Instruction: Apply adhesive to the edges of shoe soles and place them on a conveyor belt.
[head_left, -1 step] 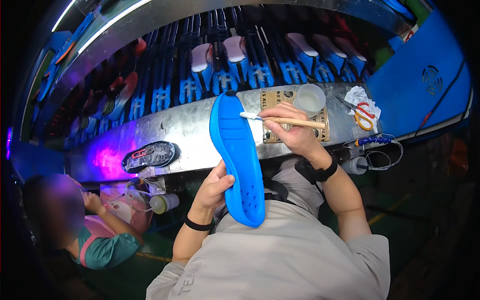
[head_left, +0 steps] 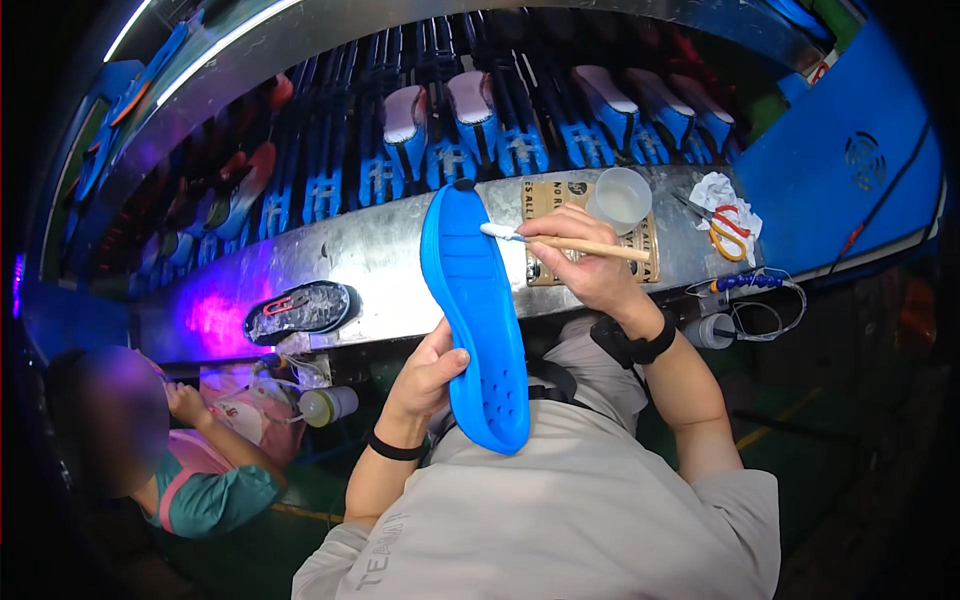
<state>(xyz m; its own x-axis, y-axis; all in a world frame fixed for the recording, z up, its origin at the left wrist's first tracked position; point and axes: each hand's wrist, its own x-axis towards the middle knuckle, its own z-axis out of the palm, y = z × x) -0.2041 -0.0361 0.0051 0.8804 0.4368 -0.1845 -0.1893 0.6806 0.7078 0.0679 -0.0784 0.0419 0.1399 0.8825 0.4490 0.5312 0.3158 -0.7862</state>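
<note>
A blue shoe sole (head_left: pixel 478 300) lies lengthwise before me, its inner side up, with ridges at the far end and small holes at the near end. My left hand (head_left: pixel 432 372) grips its left edge near the middle, thumb on top. In my right hand (head_left: pixel 590 262) is a brush (head_left: pixel 585 245) with a wooden handle, pinched between thumb and fingers. Its white tip meets the right edge of the sole's far part. Just beyond my right hand, a translucent cup (head_left: pixel 620 198) stands on a printed cardboard sheet (head_left: pixel 540 200).
The metal bench (head_left: pixel 385 240) bears a dark shoe sole (head_left: pixel 300 312) at left and scissors (head_left: pixel 728 235) by crumpled white paper (head_left: pixel 722 195) at right. Behind runs a rack with several shoes (head_left: pixel 470 105). A blue panel (head_left: pixel 850 160) closes the right. Another person (head_left: pixel 220 470) works at lower left.
</note>
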